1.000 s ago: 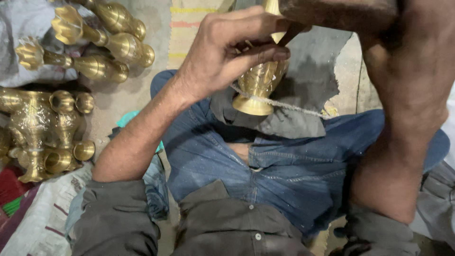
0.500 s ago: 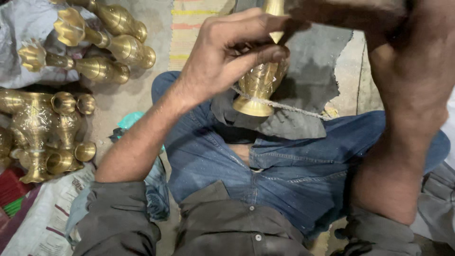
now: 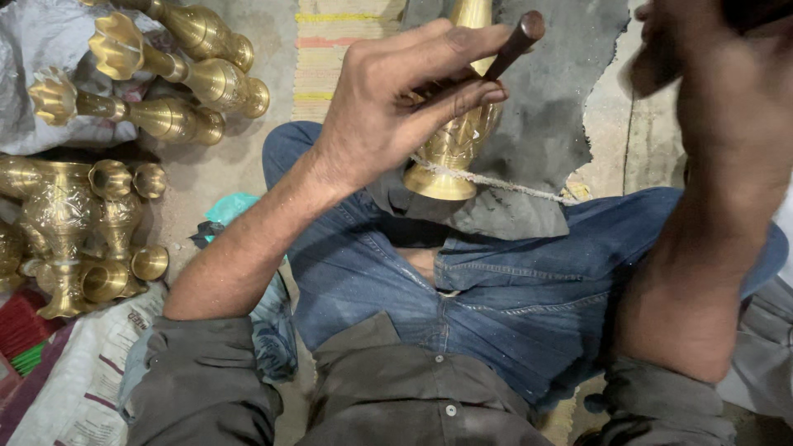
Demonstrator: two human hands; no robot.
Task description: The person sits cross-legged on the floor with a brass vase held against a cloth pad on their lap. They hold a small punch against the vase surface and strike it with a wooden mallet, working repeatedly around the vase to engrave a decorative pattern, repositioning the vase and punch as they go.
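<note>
Fingers of the left hand [image 3: 388,116] are still pinching a dark rod [image 3: 512,41] against the brass vase [image 3: 454,140] on the lap; the raised right hand [image 3: 702,74], grip unclear, is lifting higher.

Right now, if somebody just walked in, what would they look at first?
Probably the shiny brass vase in the middle, resting over the person's lap with a string round its base. The left hand sits on it, pinching a dark rod against the metal. More brass vases lie on the floor at the upper left.
</note>
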